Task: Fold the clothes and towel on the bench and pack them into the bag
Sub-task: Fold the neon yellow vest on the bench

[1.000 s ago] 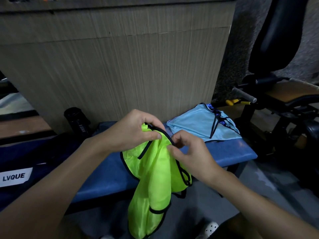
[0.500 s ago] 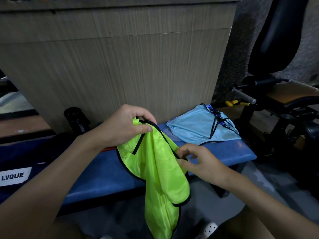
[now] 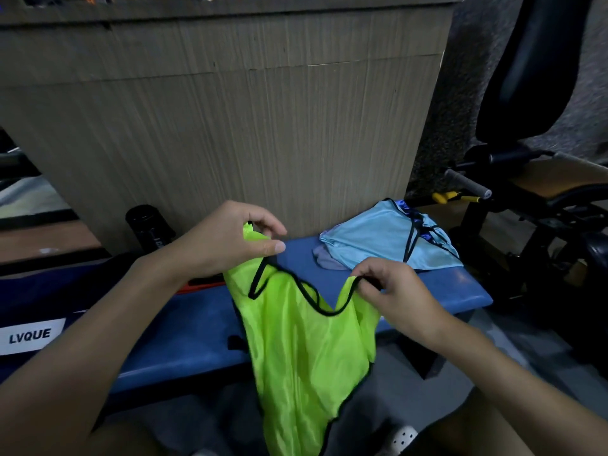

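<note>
A neon-yellow vest (image 3: 302,350) with black trim hangs in front of the blue bench (image 3: 184,327). My left hand (image 3: 227,241) pinches its left shoulder strap. My right hand (image 3: 391,291) pinches the right strap, so the neckline sags open between them. The vest's lower part drops below the bench edge. A light-blue garment (image 3: 378,241) with black cords lies crumpled at the bench's right end, with a greyish cloth (image 3: 324,260) under its left edge. A dark navy bag (image 3: 42,297) with a white "LVQUE" label lies on the bench at the left.
A black bottle (image 3: 148,230) stands behind the bench by the wooden panel wall (image 3: 230,126). A black exercise machine (image 3: 533,199) with a padded seat stands to the right. Grey floor lies below, with a white shoe (image 3: 403,437) near the bottom edge.
My hands have moved apart, spreading the bunched vest by its shoulder straps. My right hand shifted right and took the second strap; the vest now hangs flatter.
</note>
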{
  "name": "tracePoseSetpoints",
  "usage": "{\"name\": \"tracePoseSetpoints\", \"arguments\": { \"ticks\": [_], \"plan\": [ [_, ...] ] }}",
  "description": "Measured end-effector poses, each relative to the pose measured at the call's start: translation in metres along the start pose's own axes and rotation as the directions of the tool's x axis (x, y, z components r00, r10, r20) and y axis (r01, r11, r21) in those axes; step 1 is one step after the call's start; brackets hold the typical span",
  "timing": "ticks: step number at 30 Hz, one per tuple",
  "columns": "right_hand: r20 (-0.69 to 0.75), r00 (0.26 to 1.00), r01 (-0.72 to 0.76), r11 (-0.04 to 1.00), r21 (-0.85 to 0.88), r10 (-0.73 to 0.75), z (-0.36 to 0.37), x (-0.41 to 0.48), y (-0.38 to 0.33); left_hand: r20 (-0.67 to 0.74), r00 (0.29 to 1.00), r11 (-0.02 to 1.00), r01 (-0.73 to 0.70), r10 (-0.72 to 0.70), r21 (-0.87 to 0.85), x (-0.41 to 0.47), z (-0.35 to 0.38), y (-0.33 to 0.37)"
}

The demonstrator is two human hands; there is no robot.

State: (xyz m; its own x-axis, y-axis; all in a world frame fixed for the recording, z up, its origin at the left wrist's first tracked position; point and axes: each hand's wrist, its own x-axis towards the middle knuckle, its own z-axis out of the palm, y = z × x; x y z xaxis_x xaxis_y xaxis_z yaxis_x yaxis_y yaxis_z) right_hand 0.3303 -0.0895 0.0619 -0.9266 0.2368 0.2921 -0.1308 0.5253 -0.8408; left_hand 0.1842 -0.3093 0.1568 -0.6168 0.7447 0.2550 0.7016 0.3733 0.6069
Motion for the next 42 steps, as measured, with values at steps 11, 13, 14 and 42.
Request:
{"name": "tracePoseSetpoints", "arguments": {
  "ticks": [11,13,14,42],
  "plan": [
    [0.246,0.966,-0.100,0.991,0.084,0.077,-0.025,0.017,-0.053,-0.058,0.994,0.987,-0.100,0.093,-0.127,0.008,0.007,0.006],
    [0.270,0.957,-0.134,0.987,0.093,0.104,-0.027,0.020,-0.057,-0.093,0.991,0.981,-0.111,0.097,-0.161,0.008,0.010,0.004],
    [0.281,0.953,-0.146,0.983,0.107,0.111,-0.028,0.022,-0.058,-0.104,0.990,0.977,-0.111,0.094,-0.182,0.008,0.011,0.004],
    [0.182,0.982,-0.056,0.874,0.482,-0.038,-0.013,0.027,-0.066,-0.143,0.985,0.978,-0.120,0.096,-0.171,-0.004,0.021,0.016]
  ]
}}
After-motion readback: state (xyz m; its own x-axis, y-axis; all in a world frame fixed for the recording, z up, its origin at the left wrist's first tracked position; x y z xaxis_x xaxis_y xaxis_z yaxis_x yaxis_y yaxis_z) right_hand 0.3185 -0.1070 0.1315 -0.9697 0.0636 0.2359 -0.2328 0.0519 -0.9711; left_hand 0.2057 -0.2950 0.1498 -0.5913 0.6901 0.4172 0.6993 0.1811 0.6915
